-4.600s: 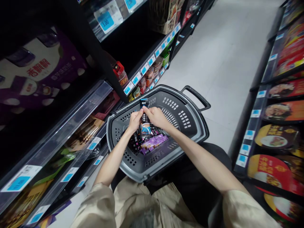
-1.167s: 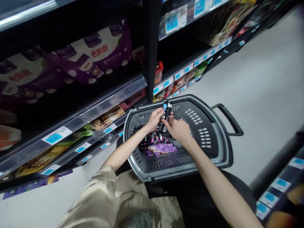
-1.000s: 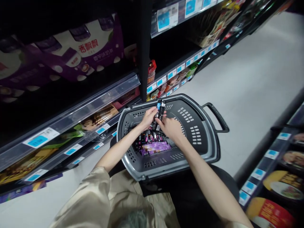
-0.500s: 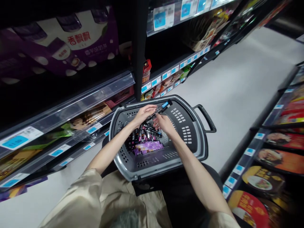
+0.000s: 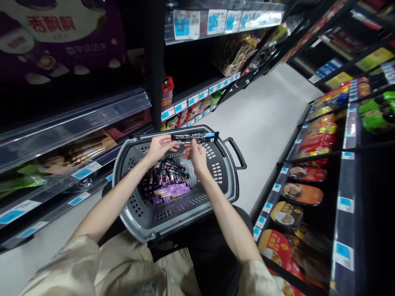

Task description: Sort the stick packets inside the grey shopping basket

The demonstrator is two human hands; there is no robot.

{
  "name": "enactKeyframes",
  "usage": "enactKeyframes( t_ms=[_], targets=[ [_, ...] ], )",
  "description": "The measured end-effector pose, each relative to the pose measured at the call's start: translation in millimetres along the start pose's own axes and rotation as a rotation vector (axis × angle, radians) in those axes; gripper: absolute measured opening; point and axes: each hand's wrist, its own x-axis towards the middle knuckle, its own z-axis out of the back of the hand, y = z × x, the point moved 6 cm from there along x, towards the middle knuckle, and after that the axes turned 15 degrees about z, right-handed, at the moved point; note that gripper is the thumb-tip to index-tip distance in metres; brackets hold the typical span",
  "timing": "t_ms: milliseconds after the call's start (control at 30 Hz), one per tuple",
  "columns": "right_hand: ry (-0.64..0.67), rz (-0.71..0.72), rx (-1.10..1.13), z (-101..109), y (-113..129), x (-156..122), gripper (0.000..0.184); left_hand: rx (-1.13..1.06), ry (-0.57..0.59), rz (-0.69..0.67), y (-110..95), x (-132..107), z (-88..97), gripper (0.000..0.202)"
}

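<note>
- Two hands hold one bundle of black sachet sticks (image 5: 195, 137) level above the far rim of the grey shopping basket (image 5: 129, 205); the bundle lies crosswise, its blue-tipped end pointing right
- The left hand (image 5: 160, 146) has its grip closed on the bundle's left end; the forearm reaches in over the basket's near-left rim
- The right hand (image 5: 196, 155) has its grip pinched on the bundle near its middle, fingertips up
- Inside the basket, loose dark sachets (image 5: 166, 174) lie heaped below the hands; purple packets (image 5: 171, 192) lie just beside them, on the person's side
- The basket's black handle (image 5: 237, 151) juts right over the pale floor (image 5: 262, 119)
- Left shelves carry blue price tags (image 5: 182, 25) and a purple carton (image 5: 61, 37); right shelves hold red and orange bowl packs (image 5: 305, 172)
</note>
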Motion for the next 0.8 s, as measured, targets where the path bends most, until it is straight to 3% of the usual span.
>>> enactKeyframes(
  t_ms=[800],
  targets=[
    [-0.044, 0.011, 0.067, 3.5, -3.1, 2.5, 0.07, 0.043, 0.015, 0.0, -0.6, 1.2, -1.3, 0.059]
  ],
)
